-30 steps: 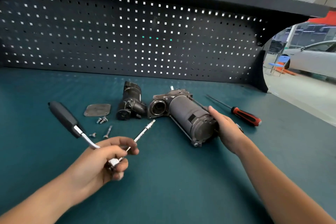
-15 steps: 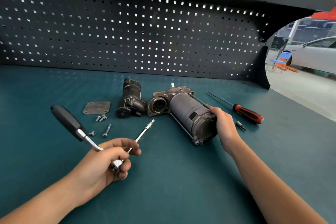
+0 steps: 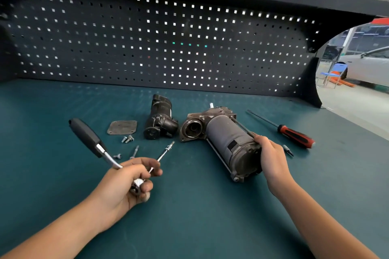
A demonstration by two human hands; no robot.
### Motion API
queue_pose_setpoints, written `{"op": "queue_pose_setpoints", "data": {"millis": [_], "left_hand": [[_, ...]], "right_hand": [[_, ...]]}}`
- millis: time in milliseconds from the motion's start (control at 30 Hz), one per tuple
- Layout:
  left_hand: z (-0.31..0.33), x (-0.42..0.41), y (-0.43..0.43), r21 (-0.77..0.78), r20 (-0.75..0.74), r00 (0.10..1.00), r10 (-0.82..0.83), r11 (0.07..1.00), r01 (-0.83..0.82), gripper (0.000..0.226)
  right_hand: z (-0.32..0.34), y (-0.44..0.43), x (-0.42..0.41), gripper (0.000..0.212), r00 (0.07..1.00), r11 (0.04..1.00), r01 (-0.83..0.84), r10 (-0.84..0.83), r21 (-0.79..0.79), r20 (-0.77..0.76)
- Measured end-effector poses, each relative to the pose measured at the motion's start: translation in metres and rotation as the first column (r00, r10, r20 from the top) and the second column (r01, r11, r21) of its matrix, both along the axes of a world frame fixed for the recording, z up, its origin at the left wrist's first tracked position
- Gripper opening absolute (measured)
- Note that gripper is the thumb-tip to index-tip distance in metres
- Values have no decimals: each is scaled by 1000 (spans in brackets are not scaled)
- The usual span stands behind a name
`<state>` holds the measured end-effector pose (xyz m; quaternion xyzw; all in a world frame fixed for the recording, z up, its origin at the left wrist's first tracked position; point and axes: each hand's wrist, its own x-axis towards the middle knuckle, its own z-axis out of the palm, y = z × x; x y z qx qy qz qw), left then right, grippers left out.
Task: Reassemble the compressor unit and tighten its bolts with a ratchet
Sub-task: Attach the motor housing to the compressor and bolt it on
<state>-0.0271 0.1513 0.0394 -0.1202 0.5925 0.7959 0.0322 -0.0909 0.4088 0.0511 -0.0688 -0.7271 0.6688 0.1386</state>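
Observation:
The grey compressor body lies on its side on the green bench, its round opening facing left. My right hand grips its near end cap. A separate black compressor part lies just left of the opening. My left hand grips the ratchet at its head, with the black handle pointing up and left and a thin extension bar pointing toward the compressor. A flat metal cover plate and several loose bolts lie between the ratchet handle and the black part.
A red-and-black screwdriver lies right of the compressor, with a small bit beside my right hand. A black pegboard walls the back of the bench. The bench's right edge opens onto a workshop floor.
The view has shifted slightly. My right hand has slid a little along the compressor's end cap, and the compressor has turned slightly. The left hand keeps hold of the ratchet.

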Motion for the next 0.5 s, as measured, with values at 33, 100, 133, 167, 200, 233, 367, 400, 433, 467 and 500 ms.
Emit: {"op": "queue_pose_setpoints", "data": {"millis": [33,100,133,167,200,233,367,400,433,467,500], "left_hand": [[0,1,1,-45,1,1000,-13,999,13,31],[-1,3,1,-198,-20,999,-46,979,41,31],[0,3,0,-287,-42,997,-65,957,51,31],[0,3,-1,-366,-68,994,-84,929,53,31],[0,4,-3,-426,-92,991,-99,903,51,31],[1,4,-5,-460,-111,988,-107,887,44,32],[4,-2,-14,-460,-164,985,-49,887,-32,31],[5,-4,-16,-459,-189,982,-29,886,-63,29],[6,-6,-19,-459,-221,975,-9,883,-96,27],[7,-8,-21,-452,-256,967,16,882,-135,25],[7,-10,-24,-434,-287,957,48,884,-175,24]], "right_hand": [[-1,-2,5,29,1000,1000,13,-13,-10,12],[-3,-7,15,29,1000,1000,17,-17,-26,9],[-3,-8,20,30,1000,1000,4,-3,-21,18],[-1,-9,23,32,999,1000,-14,14,-4,41],[3,-9,26,32,998,999,-25,22,38,59],[6,-8,27,30,999,993,-2,-3,117,46],[38,-13,35,46,945,903,196,-69,383,-321],[49,-22,36,45,924,878,178,7,444,-383],[59,-35,33,43,916,834,128,108,537,-386],[67,-50,28,41,921,748,72,204,659,-331],[72,-68,18,41,930,627,23,273,778,-247]]}}
